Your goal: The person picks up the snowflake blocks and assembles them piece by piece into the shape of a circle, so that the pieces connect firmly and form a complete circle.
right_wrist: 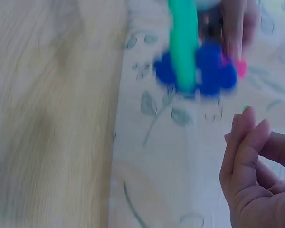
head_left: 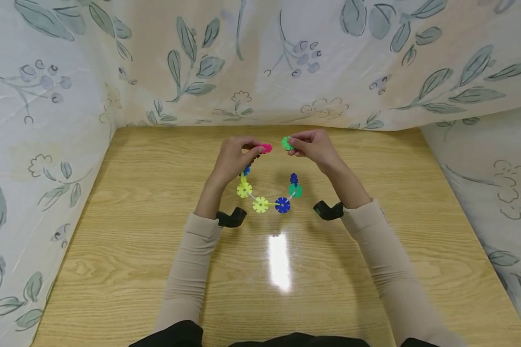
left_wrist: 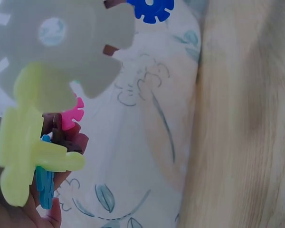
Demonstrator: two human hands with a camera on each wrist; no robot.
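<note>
My left hand (head_left: 235, 156) pinches one end of a chain of notched interlocking discs, where a pink disc (head_left: 267, 148) sticks out past the fingertips. Brown pieces lie partly hidden under those fingers. From there the chain curves toward me through a yellow disc (head_left: 244, 190) and a dark blue disc (head_left: 282, 205), then up to a small blue disc (head_left: 294, 179) at its free end. Across a short gap, my right hand (head_left: 314, 148) pinches a single green disc (head_left: 287, 143) between thumb and fingers. In the right wrist view the fingers (right_wrist: 247, 166) hide nearly all of it.
Beneath both hands is a wood-grain table (head_left: 126, 231), with a bright light reflection on it. Leaf-patterned cloth (head_left: 243, 62) hangs along the back and both sides. Black curved wrist pieces (head_left: 328, 210) jut inward from both sleeves.
</note>
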